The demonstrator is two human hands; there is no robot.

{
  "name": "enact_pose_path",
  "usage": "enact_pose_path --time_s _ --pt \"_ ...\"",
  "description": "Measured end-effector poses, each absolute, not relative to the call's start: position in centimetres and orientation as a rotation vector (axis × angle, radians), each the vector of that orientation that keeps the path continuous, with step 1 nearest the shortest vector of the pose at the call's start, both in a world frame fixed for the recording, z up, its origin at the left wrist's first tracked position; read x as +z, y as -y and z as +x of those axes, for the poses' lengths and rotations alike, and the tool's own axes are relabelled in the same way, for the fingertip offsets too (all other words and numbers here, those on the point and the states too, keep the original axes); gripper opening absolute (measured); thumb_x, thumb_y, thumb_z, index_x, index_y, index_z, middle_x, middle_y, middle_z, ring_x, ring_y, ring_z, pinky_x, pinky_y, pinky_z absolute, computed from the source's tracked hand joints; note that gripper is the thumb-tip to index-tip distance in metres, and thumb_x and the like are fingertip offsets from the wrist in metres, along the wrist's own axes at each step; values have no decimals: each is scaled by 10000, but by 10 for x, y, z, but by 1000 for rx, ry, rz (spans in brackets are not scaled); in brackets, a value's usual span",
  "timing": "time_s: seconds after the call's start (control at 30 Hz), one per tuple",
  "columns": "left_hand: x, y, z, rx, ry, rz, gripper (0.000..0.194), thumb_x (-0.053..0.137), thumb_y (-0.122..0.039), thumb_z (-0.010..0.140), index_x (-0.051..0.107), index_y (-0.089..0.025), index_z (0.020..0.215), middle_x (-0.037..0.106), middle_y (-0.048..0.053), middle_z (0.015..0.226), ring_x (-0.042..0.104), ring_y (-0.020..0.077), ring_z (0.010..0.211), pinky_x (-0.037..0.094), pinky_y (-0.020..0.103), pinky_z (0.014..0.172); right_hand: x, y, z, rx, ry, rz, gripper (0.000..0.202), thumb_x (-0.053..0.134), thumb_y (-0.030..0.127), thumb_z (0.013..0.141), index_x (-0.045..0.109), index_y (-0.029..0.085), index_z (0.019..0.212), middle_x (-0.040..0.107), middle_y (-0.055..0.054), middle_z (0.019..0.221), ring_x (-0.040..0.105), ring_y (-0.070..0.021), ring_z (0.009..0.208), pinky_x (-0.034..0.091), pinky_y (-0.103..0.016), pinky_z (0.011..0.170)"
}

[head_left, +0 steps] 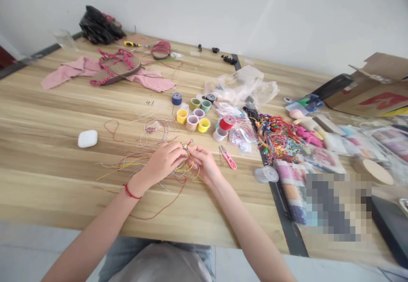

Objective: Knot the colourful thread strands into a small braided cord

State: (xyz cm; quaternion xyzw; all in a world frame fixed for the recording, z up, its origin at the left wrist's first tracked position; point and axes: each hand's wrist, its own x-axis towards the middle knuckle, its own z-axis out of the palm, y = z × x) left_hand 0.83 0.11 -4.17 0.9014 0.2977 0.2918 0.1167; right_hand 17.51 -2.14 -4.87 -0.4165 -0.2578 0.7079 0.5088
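A small knotted piece of coloured cord (185,146) is held between my two hands at the middle of the table. My left hand (164,163), with a red string on its wrist, has its fingers closed on the knotted cord from the left. On the right side, my right hand (204,160) pinches the cords by the same knot. Loose yellow, red and grey cord ends (127,163) fan out on the wood, partly under my left hand. Pink-handled snips (228,158) lie to the right of my right hand.
Thread spools (192,122) stand beyond my hands. A white case (87,138) lies left. A heap of coloured cords (277,135), a clear spool (266,174) and a cardboard box (369,86) are on the right. Pink cloth (72,71) lies at the back left.
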Motion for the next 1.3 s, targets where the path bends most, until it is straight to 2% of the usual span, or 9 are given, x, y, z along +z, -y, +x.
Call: enact_pose_path --time_s 0.23,0.47,0.53,0.6,0.7,0.87,0.97,1.1,1.3 --pt "-39 1 10 908 -890 2526 135 518 -208 970 602 -179 868 612 27 869 570 172 820 434 312 748 -48 21 175 1705 599 -1002 346 850 388 601 573 183 632 231 122 429 161 -50 426 204 -218 412" --pt "-22 -3 0 1153 -688 1684 95 556 -286 940 535 -203 899 620 51 941 608 179 929 508 363 855 -47 21 176 1716 605 -972 332 836 358 621 551 189 606 218 121 434 148 -51 432 208 -211 412" --pt "-21 -6 -3 1130 -597 1460 116 516 -322 955 482 -220 912 592 7 775 613 164 774 533 370 787 -47 21 176 1711 607 -967 332 833 356 626 547 190 606 219 119 438 155 -52 431 207 -212 413" --pt "-23 -8 -6 1121 -580 1346 123 501 -348 959 452 -240 927 448 -62 604 496 127 554 505 307 612 -48 21 176 1709 603 -976 331 830 349 630 541 191 607 221 118 441 163 -53 428 214 -217 414" --pt "-23 -9 -9 1207 -737 1431 116 561 -333 928 488 -242 937 397 -68 621 384 104 517 384 240 507 -48 21 175 1703 587 -984 324 827 344 634 542 191 610 225 118 441 169 -54 425 218 -219 414" --pt "-18 -8 -9 1185 -1076 1962 179 502 -318 953 642 -210 924 560 22 837 515 162 779 449 337 751 -47 21 175 1689 570 -1000 323 848 344 603 571 179 617 233 124 433 145 -47 434 211 -207 415" --pt "-23 -8 -8 1108 -1350 2284 282 552 -373 925 640 -190 729 568 53 866 500 225 909 406 436 899 -46 21 176 1684 574 -1006 335 849 356 605 563 180 608 236 121 432 154 -47 433 211 -206 416" --pt "-34 -12 -10 1106 -1491 2246 457 624 -433 868 460 -174 529 575 60 823 470 247 914 373 490 937 -45 21 176 1685 589 -992 330 836 358 625 554 187 622 230 119 434 191 -52 420 224 -220 419" --pt "-23 -16 -13 1152 -916 1473 349 531 -437 911 491 -193 665 560 33 767 559 191 808 491 408 829 -44 21 174 1674 604 -993 371 842 375 604 521 194 570 234 114 431 203 -51 419 213 -228 421"
